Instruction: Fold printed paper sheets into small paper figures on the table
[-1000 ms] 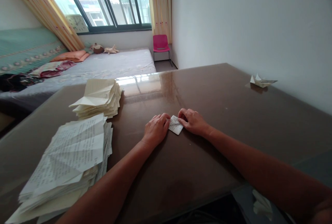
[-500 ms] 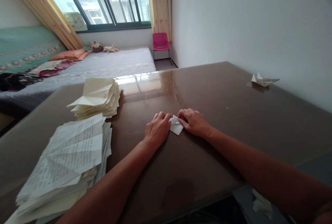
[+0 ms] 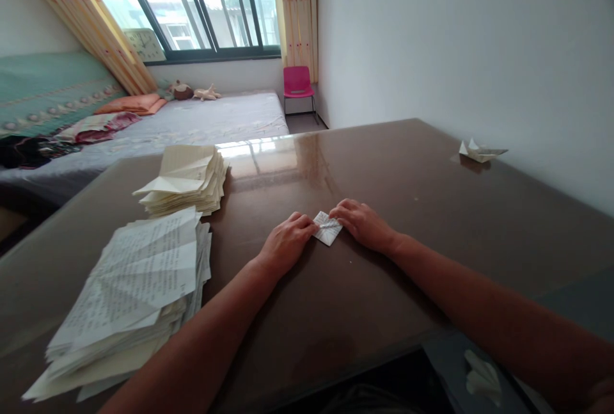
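A small folded paper square with printed lines lies on the brown table, turned so that a corner points toward me. My left hand pinches its left corner, fingers closed together. At the upper right corner, my right hand grips the paper between thumb and fingertips. Creases run across the square's face and meet near its middle. The parts of the corners under my fingertips are hidden.
On the left are a stack of printed sheets and, behind it, a stack of yellowish paper. A folded paper boat sits far right by the wall. Beyond the table are a bed and a pink chair.
My hands have moved slightly apart, toward the square's side corners, and more of its face shows now. The whole view has shifted a little.
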The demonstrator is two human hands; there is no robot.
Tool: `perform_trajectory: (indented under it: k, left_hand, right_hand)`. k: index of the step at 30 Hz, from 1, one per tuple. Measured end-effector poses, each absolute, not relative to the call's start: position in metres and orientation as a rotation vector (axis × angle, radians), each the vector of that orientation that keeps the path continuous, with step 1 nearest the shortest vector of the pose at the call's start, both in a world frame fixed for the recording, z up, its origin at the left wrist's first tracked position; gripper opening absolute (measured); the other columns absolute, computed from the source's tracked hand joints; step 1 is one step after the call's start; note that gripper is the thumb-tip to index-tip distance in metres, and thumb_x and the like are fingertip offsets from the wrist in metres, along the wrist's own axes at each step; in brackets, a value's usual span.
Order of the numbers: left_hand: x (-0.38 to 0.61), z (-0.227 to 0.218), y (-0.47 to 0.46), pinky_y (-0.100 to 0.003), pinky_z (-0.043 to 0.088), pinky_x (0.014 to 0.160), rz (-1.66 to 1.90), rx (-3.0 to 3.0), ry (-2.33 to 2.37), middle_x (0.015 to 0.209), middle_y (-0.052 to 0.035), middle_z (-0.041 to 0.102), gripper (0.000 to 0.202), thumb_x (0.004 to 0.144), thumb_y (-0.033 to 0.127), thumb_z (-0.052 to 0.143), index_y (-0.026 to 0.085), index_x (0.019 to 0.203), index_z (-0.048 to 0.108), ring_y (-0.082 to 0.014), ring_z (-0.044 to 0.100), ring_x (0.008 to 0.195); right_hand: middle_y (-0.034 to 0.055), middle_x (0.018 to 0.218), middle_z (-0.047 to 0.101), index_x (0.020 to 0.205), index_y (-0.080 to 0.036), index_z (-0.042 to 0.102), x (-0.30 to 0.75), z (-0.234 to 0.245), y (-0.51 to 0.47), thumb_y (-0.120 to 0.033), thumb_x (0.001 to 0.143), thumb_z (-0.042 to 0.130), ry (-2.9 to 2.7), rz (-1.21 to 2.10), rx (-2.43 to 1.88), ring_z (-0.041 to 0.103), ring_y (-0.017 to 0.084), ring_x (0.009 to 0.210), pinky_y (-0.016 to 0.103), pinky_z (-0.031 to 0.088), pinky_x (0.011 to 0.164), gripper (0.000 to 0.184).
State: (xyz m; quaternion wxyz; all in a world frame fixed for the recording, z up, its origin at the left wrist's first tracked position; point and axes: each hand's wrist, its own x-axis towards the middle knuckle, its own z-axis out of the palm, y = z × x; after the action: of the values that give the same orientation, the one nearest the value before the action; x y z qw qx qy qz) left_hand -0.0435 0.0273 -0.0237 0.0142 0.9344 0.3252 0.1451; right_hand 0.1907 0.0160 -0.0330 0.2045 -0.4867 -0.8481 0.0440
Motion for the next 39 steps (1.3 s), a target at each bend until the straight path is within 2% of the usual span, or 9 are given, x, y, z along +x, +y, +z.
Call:
perform_trajectory:
  k: [3, 5, 11, 19, 23, 27, 30, 34, 39]
  left_hand:
    - [-0.045, -0.019, 0.024, -0.030, 0.049, 0.080, 0.394, 2.942, 1.054, 0.098, -0.0052, 0.064, 0.026, 0.094, 0.022, 0.043, 0.023, 0.110, 0.064, -0.0189, 0.054, 0.095]
    - [-0.046, -0.015, 0.022, -0.030, 0.049, 0.078, 0.360, 2.957, 1.079, 0.097, -0.0055, 0.064, 0.026, 0.093, 0.022, 0.044, 0.023, 0.108, 0.065, -0.0192, 0.054, 0.093]
    - [-0.048, -0.008, 0.017, -0.029, 0.047, 0.070, 0.290, 3.004, 1.148, 0.097, -0.0067, 0.065, 0.024, 0.090, 0.020, 0.048, 0.024, 0.107, 0.065, -0.0202, 0.054, 0.094]
    - [-0.047, 0.001, 0.012, -0.028, 0.044, 0.061, 0.204, 2.995, 1.204, 0.101, -0.0058, 0.068, 0.024, 0.087, 0.015, 0.050, 0.024, 0.103, 0.066, -0.0226, 0.057, 0.092]
    - [-0.045, -0.001, 0.012, -0.029, 0.045, 0.060, 0.231, 2.936, 1.278, 0.104, -0.0053, 0.070, 0.025, 0.086, 0.015, 0.049, 0.024, 0.097, 0.070, -0.0245, 0.058, 0.094]
    - [-0.052, -0.008, 0.021, -0.032, 0.049, 0.075, 0.416, 2.776, 1.340, 0.108, 0.0034, 0.070, 0.031, 0.086, 0.017, 0.047, 0.032, 0.095, 0.072, -0.0214, 0.060, 0.097]
    - [-0.058, -0.012, 0.029, -0.031, 0.049, 0.083, 0.519, 2.698, 1.318, 0.108, 0.0048, 0.070, 0.033, 0.083, 0.017, 0.048, 0.034, 0.099, 0.071, -0.0194, 0.061, 0.097]
    - [-0.059, -0.014, 0.033, -0.030, 0.049, 0.082, 0.572, 2.511, 1.454, 0.102, 0.0009, 0.071, 0.031, 0.083, 0.018, 0.046, 0.029, 0.095, 0.072, -0.0188, 0.064, 0.090]
    - [-0.057, -0.012, 0.034, -0.029, 0.048, 0.081, 0.514, 2.445, 1.493, 0.097, -0.0003, 0.070, 0.030, 0.082, 0.019, 0.045, 0.027, 0.090, 0.073, -0.0180, 0.064, 0.085]
  right_hand:
    - [0.0040, 0.116, 0.059, 0.121, -0.035, 0.060, 0.194, -0.028, 0.012, -0.020, 0.094, 0.046, -2.556, -0.045, -1.263, 0.051, 0.019, 0.103, 0.032, 0.037, 0.086, 0.034]
    - [0.0039, 0.119, 0.059, 0.124, -0.037, 0.058, 0.194, -0.025, 0.010, -0.021, 0.094, 0.047, -2.634, -0.124, -1.249, 0.050, 0.020, 0.103, 0.034, 0.037, 0.085, 0.037]
    - [0.0066, 0.126, 0.057, 0.134, -0.034, 0.050, 0.199, -0.016, 0.002, -0.019, 0.092, 0.046, -2.725, -0.226, -1.236, 0.048, 0.024, 0.107, 0.035, 0.040, 0.083, 0.044]
    - [0.0054, 0.139, 0.050, 0.141, -0.029, 0.041, 0.215, -0.016, -0.010, -0.017, 0.092, 0.043, -2.788, -0.296, -1.285, 0.047, 0.025, 0.110, 0.037, 0.040, 0.082, 0.050]
    - [0.0069, 0.136, 0.052, 0.137, -0.028, 0.047, 0.209, -0.011, -0.012, -0.015, 0.090, 0.046, -2.745, -0.240, -1.337, 0.048, 0.026, 0.111, 0.035, 0.042, 0.080, 0.049]
    - [0.0040, 0.119, 0.064, 0.118, -0.031, 0.063, 0.200, -0.001, 0.003, -0.014, 0.088, 0.049, -2.654, -0.016, -1.358, 0.054, 0.022, 0.104, 0.032, 0.045, 0.079, 0.038]
    - [0.0050, 0.111, 0.066, 0.112, -0.026, 0.066, 0.187, 0.004, 0.018, -0.018, 0.090, 0.049, -2.493, 0.125, -1.336, 0.057, 0.019, 0.102, 0.029, 0.045, 0.084, 0.029]
    - [0.0053, 0.113, 0.061, 0.112, -0.024, 0.065, 0.164, 0.005, 0.029, -0.024, 0.090, 0.053, -2.481, 0.231, -1.244, 0.059, 0.016, 0.099, 0.026, 0.045, 0.085, 0.024]
    - [0.0033, 0.125, 0.054, 0.114, -0.030, 0.064, 0.152, 0.008, 0.034, -0.026, 0.089, 0.057, -2.648, 0.196, -1.250, 0.056, 0.018, 0.107, 0.026, 0.046, 0.079, 0.027]
